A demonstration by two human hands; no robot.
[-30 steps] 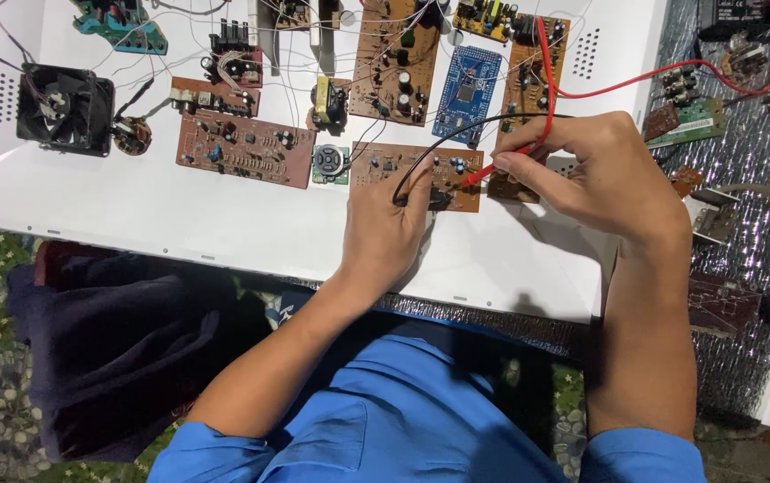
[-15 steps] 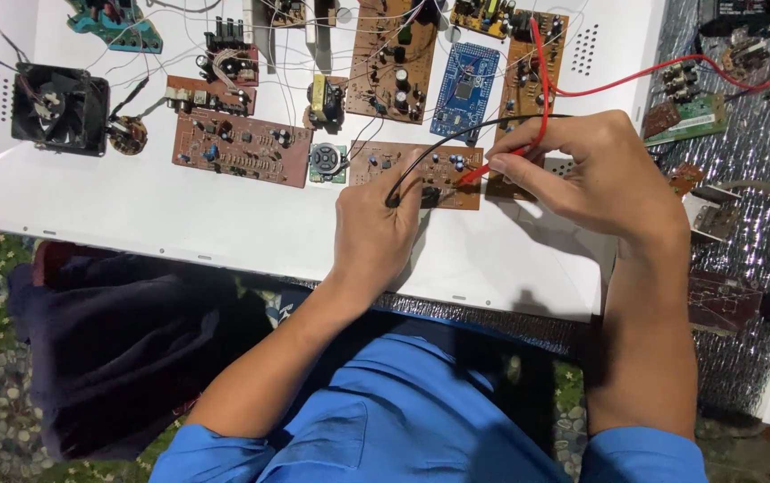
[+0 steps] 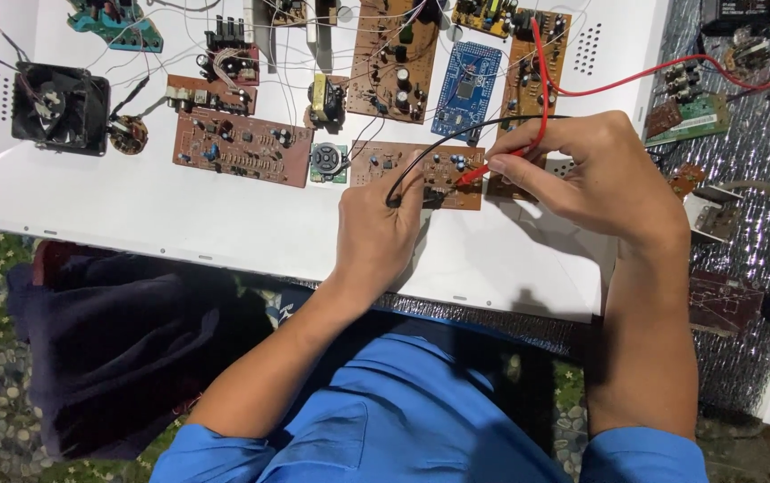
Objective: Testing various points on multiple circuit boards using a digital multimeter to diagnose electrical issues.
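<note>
Your left hand (image 3: pixel 376 233) pinching the black probe (image 3: pixel 400 199) onto the small brown circuit board (image 3: pixel 416 172), right hand (image 3: pixel 595 174) arched over its right end, fingers gripping the red probe (image 3: pixel 474 175)

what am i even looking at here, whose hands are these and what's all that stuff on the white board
This is a single view from a camera worn on a person's head, looking down at their own two bare hands. They work over a white board covered with loose brown circuit boards, a blue circuit board, a black fan and thin wires. The left hand presses a black probe onto a small brown circuit board. The right hand holds a red probe in a pinching grip, its tip on the same board. Blue sleeves show at the bottom.
</note>
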